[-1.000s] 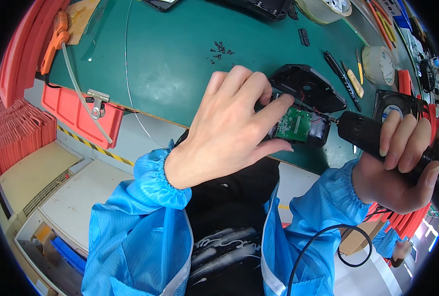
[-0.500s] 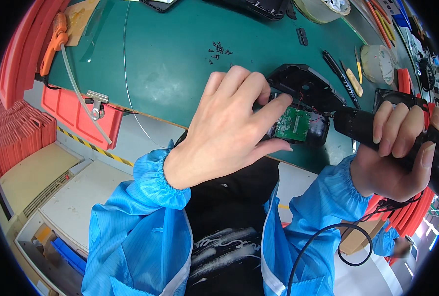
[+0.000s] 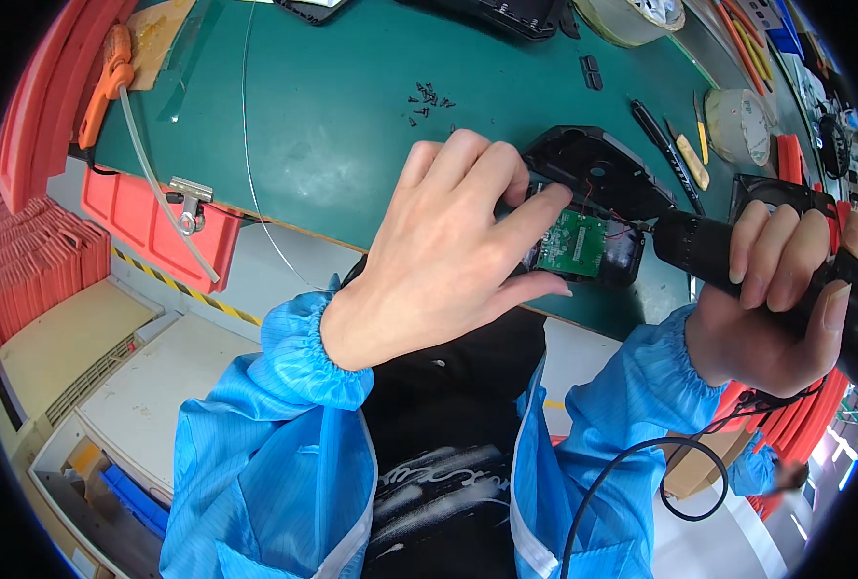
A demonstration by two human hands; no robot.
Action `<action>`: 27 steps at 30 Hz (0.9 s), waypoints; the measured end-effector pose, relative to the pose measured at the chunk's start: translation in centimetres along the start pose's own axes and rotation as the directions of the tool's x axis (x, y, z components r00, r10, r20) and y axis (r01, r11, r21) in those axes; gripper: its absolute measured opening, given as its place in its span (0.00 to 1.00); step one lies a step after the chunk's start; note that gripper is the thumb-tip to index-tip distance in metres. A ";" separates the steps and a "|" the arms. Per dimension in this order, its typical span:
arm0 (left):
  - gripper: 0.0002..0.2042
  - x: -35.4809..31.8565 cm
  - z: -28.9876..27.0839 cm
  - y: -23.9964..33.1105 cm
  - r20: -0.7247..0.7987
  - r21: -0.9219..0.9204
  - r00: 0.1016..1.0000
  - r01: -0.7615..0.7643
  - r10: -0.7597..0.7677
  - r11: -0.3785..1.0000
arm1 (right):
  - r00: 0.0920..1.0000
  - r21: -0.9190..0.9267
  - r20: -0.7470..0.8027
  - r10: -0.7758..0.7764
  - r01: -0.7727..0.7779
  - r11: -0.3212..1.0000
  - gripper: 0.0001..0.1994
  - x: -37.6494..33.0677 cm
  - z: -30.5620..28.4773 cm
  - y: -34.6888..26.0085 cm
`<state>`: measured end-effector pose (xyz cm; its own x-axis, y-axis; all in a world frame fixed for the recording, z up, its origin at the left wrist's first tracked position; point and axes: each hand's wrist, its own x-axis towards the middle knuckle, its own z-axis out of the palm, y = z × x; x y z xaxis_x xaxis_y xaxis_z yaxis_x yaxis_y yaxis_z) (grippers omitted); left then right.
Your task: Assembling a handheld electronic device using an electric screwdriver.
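Note:
A green circuit board (image 3: 572, 243) sits in a dark casing (image 3: 622, 261) near the table's front edge. My left hand (image 3: 439, 241) grips the casing from its left side, index finger at the board's upper corner and thumb along the lower edge; the other fingertips are hidden. Thin red wires run from the board to a black cover (image 3: 593, 166) lying just behind it. My right hand (image 3: 776, 280) is wrapped round a black electric screwdriver (image 3: 694, 243), lying almost level with its narrow end toward the board. Its tip's contact is too small to tell.
Small dark screws (image 3: 429, 100) lie loose on the green table (image 3: 323, 135). A black pen (image 3: 665, 150), a wooden-handled knife (image 3: 691, 159) and a tape roll (image 3: 738, 125) lie at right. An orange glue gun (image 3: 112, 82) rests far left. A black cable (image 3: 632, 449) loops below my right arm.

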<state>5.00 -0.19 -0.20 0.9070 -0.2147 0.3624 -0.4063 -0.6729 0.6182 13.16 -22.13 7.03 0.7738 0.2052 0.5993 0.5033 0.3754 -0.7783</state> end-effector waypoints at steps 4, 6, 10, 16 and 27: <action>0.32 0.0 0.0 0.1 0.000 -0.001 1.000 0.002 -0.002 1.000 | 1.000 -0.011 -0.016 0.010 -0.011 1.000 0.28 -0.1 0.0 0.1; 0.32 0.1 0.0 0.1 0.001 -0.001 1.000 0.004 -0.004 1.000 | 1.000 0.002 -0.019 0.011 -0.011 1.000 0.28 -0.1 0.1 0.1; 0.32 0.2 0.1 0.1 0.002 -0.015 1.000 -0.003 0.003 1.000 | 0.999 0.045 0.030 0.030 -0.032 0.998 0.28 0.2 -0.2 -0.8; 0.32 0.4 -0.2 0.2 0.003 -0.004 1.000 -0.003 0.003 1.000 | 0.997 -0.107 -0.073 -0.002 -0.006 0.994 0.26 0.4 -0.5 -0.6; 0.32 0.5 0.0 0.3 0.033 0.029 0.999 0.008 -0.009 1.000 | 0.998 0.087 0.033 0.057 -0.060 0.994 0.27 -0.2 -0.5 -1.1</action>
<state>5.34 -0.52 0.15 0.9139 -0.2318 0.3333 -0.3954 -0.6946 0.6010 12.65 -23.06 7.65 0.7879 0.2563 0.5599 0.4208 0.4398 -0.7934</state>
